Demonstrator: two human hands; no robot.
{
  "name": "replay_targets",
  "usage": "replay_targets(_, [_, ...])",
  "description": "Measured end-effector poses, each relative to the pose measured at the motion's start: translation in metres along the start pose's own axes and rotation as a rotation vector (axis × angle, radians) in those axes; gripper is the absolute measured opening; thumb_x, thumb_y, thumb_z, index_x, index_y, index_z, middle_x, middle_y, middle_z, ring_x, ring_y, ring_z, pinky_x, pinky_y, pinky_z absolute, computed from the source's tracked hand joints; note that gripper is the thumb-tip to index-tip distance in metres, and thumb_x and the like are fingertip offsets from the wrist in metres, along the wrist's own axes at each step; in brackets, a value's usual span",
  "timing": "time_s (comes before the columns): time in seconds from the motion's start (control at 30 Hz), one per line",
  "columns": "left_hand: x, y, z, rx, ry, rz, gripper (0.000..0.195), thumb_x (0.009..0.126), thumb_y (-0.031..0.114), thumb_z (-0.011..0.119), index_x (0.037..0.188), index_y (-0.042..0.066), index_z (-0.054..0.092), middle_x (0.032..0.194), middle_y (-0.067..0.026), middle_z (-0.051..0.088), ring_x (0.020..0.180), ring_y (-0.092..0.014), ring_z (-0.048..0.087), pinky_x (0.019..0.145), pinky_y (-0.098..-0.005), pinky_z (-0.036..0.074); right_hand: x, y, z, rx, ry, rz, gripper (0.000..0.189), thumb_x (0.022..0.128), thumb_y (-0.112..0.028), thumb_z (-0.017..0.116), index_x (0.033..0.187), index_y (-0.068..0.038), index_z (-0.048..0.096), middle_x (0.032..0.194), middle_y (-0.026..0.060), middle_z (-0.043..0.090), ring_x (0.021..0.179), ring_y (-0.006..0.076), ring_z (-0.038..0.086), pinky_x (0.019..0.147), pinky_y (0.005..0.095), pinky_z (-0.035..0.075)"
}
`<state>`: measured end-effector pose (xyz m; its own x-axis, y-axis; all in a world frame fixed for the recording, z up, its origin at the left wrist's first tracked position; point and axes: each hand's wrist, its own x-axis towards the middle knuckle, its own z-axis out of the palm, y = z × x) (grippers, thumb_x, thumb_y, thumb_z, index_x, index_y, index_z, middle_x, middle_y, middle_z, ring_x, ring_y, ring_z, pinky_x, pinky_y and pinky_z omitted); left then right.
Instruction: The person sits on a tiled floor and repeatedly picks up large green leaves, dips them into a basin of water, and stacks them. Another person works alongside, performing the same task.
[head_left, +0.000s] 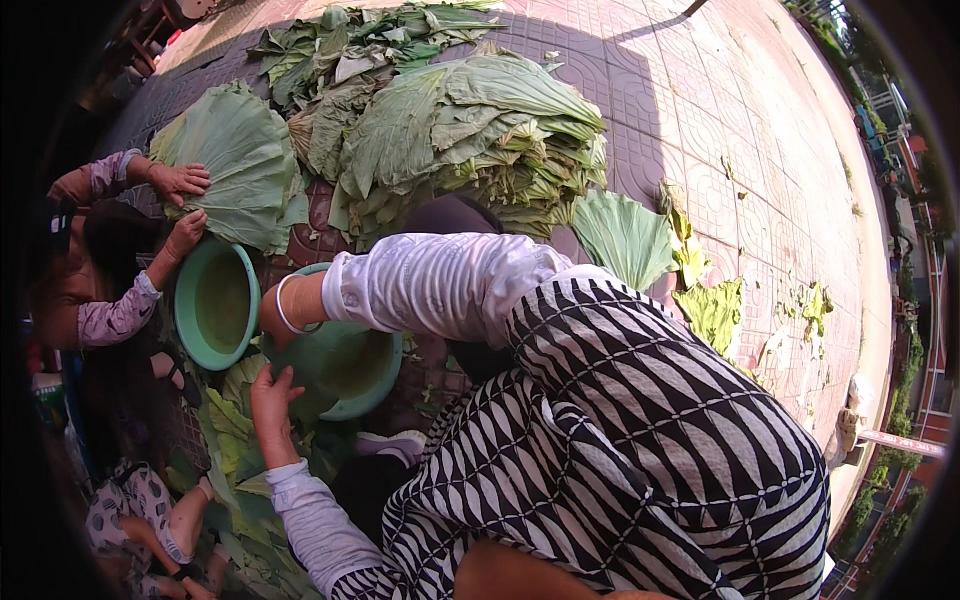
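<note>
My right hand (279, 316), with a pale bangle at the wrist, reaches down over a green plastic basin (395, 367) of murky water. Its fingertips are hidden, so its grip does not show. My left hand (271, 405) hovers near that basin's left side, fingers spread and nothing visible in them. Between the two hands lies a blurred green surface; whether it is leaf or basin cannot be told. A second green basin (182, 304), also with cloudy water, stands close by. Lotus leaves (232, 420) lie on the ground beside my left hand.
A thick stack of folded lotus leaves (487, 127) sits beyond my right arm, with a loose leaf pile (337, 45) behind. A co-worker's hands (180, 184) rest on another leaf bundle (240, 161). Another person (142, 510) sits at lower left. Leaf scraps (712, 307) litter the paving.
</note>
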<state>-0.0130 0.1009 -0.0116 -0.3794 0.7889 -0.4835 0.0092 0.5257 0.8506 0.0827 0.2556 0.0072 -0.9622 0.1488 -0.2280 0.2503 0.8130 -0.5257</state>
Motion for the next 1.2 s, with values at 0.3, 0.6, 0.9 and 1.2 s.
replay_targets(0.3, [0.007, -0.005, -0.002, -0.073, -0.037, 0.005, 0.02, 0.078, 0.003, 0.058, 0.097, 0.002, 0.057, 0.087, -0.0026, 0.059, 0.073, -0.01, 0.055, 0.059, -0.0247, 0.049, -0.016, 0.01, -0.012, 0.018, 0.161, -0.031, 0.03, 0.072, -0.03, 0.052, 0.079, -0.004, 0.064, 0.077, 0.015, 0.062, 0.074, 0.0307, 0.059, 0.065, 0.0401, 0.045])
replay_targets(0.6, [0.061, 0.014, 0.037, -0.077, 0.017, 0.16, 0.013, 0.079, 0.008, 0.059, 0.091, 0.004, 0.057, 0.082, 0.0009, 0.055, 0.071, -0.007, 0.051, 0.063, -0.0225, 0.045, -0.075, 0.054, -0.075, -0.161, 0.253, 0.079, 0.026, 0.07, -0.029, 0.055, 0.083, -0.009, 0.065, 0.08, 0.012, 0.062, 0.076, 0.0308, 0.059, 0.068, 0.0381, 0.047])
replay_targets(0.9, [0.132, 0.161, 0.204, 0.464, 0.068, 1.018, 0.015, 0.077, 0.009, 0.056, 0.089, 0.001, 0.06, 0.088, -0.012, 0.06, 0.08, -0.022, 0.058, 0.073, -0.0275, 0.044, -0.246, 0.19, -0.136, -0.271, 0.801, -0.101, 0.03, 0.068, -0.004, 0.058, 0.098, -0.009, 0.059, 0.106, 0.0052, 0.054, 0.088, 0.025, 0.056, 0.074, 0.0333, 0.047])
replay_targets(1.2, [0.197, 0.108, 0.338, 0.779, -0.207, 1.275, 0.014, 0.074, 0.011, 0.055, 0.087, 0.007, 0.059, 0.09, -0.0098, 0.056, 0.086, -0.028, 0.053, 0.075, -0.0358, 0.044, -0.347, 0.278, -0.033, -0.306, 0.697, 0.218, 0.04, 0.065, 0.004, 0.055, 0.104, -0.007, 0.054, 0.11, 0.0076, 0.051, 0.098, 0.0252, 0.052, 0.08, 0.0307, 0.045])
